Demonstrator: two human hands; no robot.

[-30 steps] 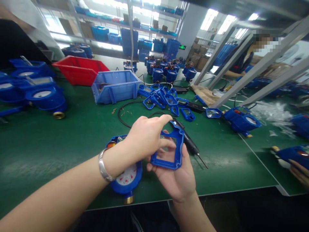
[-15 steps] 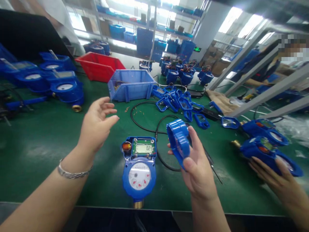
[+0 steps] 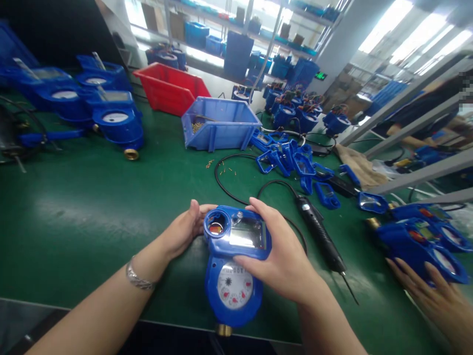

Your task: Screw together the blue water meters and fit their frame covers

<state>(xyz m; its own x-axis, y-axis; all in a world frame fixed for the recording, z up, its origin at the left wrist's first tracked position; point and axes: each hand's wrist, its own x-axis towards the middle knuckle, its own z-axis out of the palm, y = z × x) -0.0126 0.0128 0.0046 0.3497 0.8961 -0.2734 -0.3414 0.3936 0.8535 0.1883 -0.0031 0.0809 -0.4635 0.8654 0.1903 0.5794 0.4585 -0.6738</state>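
A blue water meter (image 3: 235,291) with a round white dial and a brass fitting lies in front of me at the table's front edge. On its upper part sits a blue cover (image 3: 221,244) with a clear window and a round opening, through which an orange part shows. My right hand (image 3: 283,249) grips this cover from the right, thumb at its lower edge and fingers over the top. At the upper left side of the meter is my left hand (image 3: 185,229), thumb raised and fingers stretched against or behind the cover; their tips are partly hidden.
A black electric screwdriver (image 3: 321,234) with a cable lies to the right. Small brass screws (image 3: 221,170) lie before a blue bin (image 3: 225,133), beside a red bin (image 3: 173,91). Several covers (image 3: 295,158) are piled behind. Another person's hand (image 3: 424,296) touches meters at right.
My right hand has brought the blue cover down and left onto the meter, over its display. My left hand has come down and right to the meter's side. The view has shifted.
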